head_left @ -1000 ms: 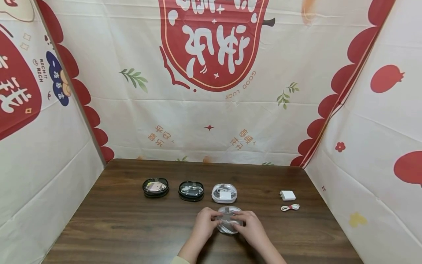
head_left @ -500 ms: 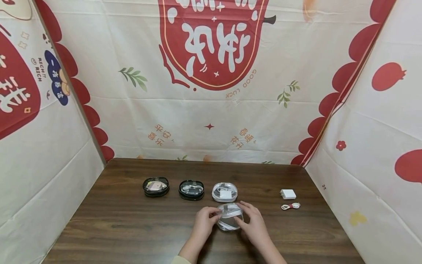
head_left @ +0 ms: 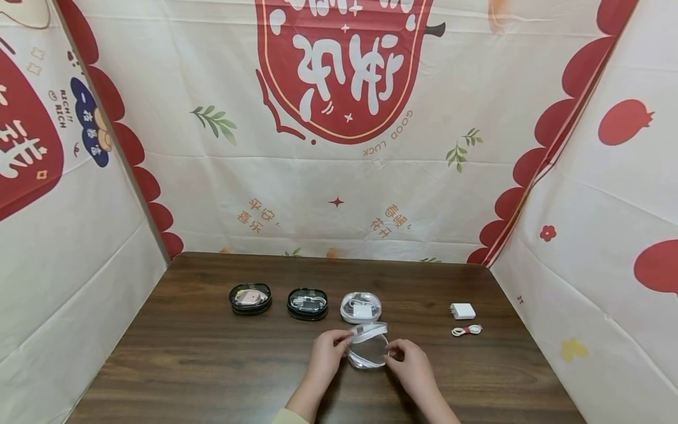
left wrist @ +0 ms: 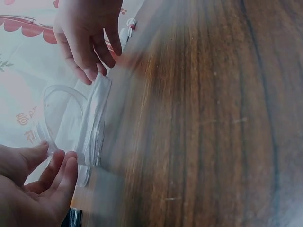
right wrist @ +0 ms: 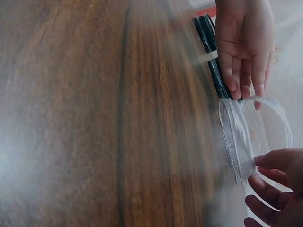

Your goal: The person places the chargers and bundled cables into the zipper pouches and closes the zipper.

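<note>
A clear oval zip case [head_left: 368, 334] with white zipper edging stands unzipped on the table near its front, its lid raised and tilted back. In the head view my left hand [head_left: 325, 354] pinches its left side, near where lid and base meet. My right hand [head_left: 412, 364] pinches the right rim of the base between thumb and fingers. Seen from the left wrist, the raised lid [left wrist: 61, 106] arches up as a transparent loop beside the base. The right wrist view has the right thumb and a fingertip at the base's rim [right wrist: 244, 163].
Behind stand a white-edged case [head_left: 361, 308] and two black-edged cases, one with a dark item and white cable [head_left: 308, 304], one with a pink item [head_left: 251, 298]. To the right lie a white plug charger [head_left: 463, 311] and a bundled white cable [head_left: 467, 331].
The case's lid has swung up and back from the base. The right hand has moved from the lid down to the base's right rim; the left hand has kept its hold on the left side.
</note>
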`<move>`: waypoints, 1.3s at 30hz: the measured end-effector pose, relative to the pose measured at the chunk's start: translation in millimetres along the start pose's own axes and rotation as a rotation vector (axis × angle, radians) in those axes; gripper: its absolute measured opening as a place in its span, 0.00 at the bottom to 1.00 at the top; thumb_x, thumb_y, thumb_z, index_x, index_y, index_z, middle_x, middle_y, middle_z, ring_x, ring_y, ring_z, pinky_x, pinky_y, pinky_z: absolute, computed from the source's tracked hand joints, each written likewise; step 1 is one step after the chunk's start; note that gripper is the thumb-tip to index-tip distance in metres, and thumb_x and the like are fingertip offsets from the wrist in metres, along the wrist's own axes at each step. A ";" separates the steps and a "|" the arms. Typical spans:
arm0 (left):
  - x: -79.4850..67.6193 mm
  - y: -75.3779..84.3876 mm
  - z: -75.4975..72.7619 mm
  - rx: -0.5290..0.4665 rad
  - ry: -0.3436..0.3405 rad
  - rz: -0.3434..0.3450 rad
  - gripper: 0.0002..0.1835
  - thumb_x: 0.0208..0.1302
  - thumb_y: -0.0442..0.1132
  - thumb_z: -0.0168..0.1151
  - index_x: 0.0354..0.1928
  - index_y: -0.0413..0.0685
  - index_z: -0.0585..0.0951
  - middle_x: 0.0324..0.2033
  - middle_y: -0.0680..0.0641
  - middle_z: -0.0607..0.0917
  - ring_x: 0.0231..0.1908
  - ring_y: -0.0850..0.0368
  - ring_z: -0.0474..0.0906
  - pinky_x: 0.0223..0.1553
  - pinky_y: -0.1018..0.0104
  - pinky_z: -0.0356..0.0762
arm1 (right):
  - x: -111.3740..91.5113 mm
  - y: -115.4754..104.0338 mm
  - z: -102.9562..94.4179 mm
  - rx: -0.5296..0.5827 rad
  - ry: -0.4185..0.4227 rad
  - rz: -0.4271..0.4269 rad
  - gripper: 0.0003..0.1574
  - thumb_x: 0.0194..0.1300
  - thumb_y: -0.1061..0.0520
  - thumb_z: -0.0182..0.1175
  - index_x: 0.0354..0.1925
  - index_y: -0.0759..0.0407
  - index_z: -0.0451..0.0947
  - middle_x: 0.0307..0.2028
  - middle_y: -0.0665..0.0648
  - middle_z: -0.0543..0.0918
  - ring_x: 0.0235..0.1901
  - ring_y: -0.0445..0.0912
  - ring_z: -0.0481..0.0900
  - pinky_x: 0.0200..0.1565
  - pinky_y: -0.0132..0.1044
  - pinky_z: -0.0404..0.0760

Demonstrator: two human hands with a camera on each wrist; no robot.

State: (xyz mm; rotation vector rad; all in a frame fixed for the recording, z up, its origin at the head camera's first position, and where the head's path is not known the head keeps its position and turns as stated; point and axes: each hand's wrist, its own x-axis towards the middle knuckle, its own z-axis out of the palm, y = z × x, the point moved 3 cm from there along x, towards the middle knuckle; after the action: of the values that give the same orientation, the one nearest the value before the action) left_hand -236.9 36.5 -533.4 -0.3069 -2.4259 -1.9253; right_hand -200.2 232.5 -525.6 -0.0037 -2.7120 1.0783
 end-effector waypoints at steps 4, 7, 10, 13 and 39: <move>0.5 0.2 3.0 -0.116 0.021 -0.046 0.06 0.62 0.26 0.62 0.40 0.31 0.84 0.26 0.43 0.83 0.23 0.60 0.77 0.25 0.66 0.81 | -2.7 -0.4 1.8 -0.012 -0.021 -0.029 0.09 0.47 0.65 0.71 0.30 0.57 0.83 0.26 0.45 0.79 0.29 0.40 0.77 0.35 0.36 0.76; 0.7 -1.2 5.8 -0.215 0.051 -0.087 0.07 0.63 0.24 0.60 0.41 0.27 0.83 0.25 0.39 0.83 0.23 0.57 0.79 0.24 0.62 0.82 | -4.0 -0.4 3.8 -0.018 -0.025 -0.034 0.08 0.46 0.65 0.71 0.28 0.56 0.83 0.26 0.44 0.79 0.29 0.40 0.77 0.35 0.36 0.76; 0.4 -2.9 8.6 -0.279 0.074 -0.135 0.08 0.65 0.24 0.58 0.42 0.25 0.81 0.25 0.36 0.82 0.23 0.54 0.80 0.25 0.59 0.83 | -5.1 0.1 5.8 -0.029 -0.020 -0.043 0.09 0.45 0.66 0.72 0.26 0.55 0.83 0.25 0.43 0.78 0.28 0.40 0.76 0.35 0.37 0.76; -0.7 -3.4 10.2 -0.319 0.093 -0.178 0.08 0.66 0.23 0.56 0.44 0.24 0.79 0.26 0.37 0.82 0.23 0.52 0.81 0.28 0.55 0.84 | -5.7 1.0 7.7 -0.040 -0.020 -0.048 0.09 0.45 0.66 0.72 0.25 0.54 0.83 0.24 0.42 0.78 0.28 0.40 0.76 0.35 0.38 0.76; -3.7 24.0 2.7 -0.443 0.090 -0.212 0.07 0.68 0.25 0.53 0.44 0.26 0.76 0.24 0.47 0.80 0.25 0.56 0.79 0.32 0.54 0.84 | -0.3 19.2 -20.3 0.074 -0.043 -0.009 0.10 0.51 0.65 0.72 0.34 0.56 0.85 0.31 0.45 0.83 0.34 0.41 0.81 0.42 0.37 0.79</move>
State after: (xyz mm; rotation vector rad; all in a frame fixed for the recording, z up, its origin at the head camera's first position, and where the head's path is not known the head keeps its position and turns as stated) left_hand -228.9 43.8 -511.5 0.0341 -2.0262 -2.4978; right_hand -197.2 260.3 -524.3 0.0439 -2.7050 1.1882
